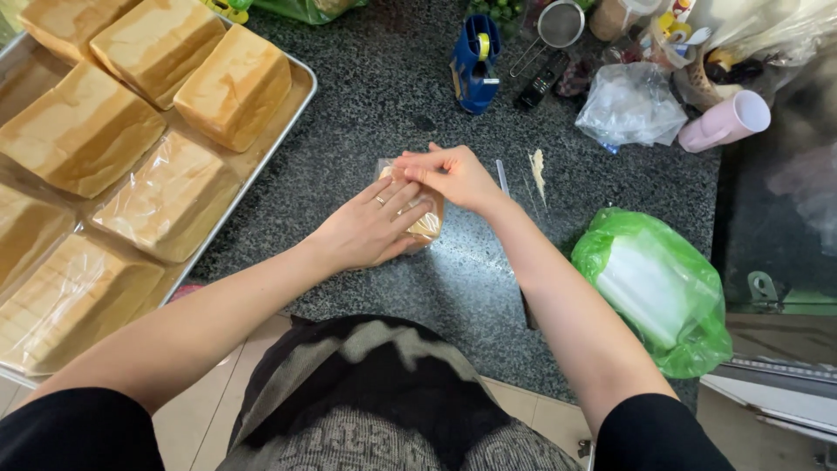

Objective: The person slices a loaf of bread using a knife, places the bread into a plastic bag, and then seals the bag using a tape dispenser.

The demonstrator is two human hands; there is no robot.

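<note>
Granite desk (488, 279), mid-frame: bagged bread loaf (425, 222). Left hand (366, 231) lies flat against its side; right hand (453, 174) pinches the bag top. Looks light, soft, crushable; wrap slippery. Grip at bag neck.

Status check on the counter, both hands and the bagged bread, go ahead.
Left hand flat on the bagged loaf. Right hand pinching the bag's top end. Loaf on the granite counter; tray of loaves left, green bag right, both apart.
</note>
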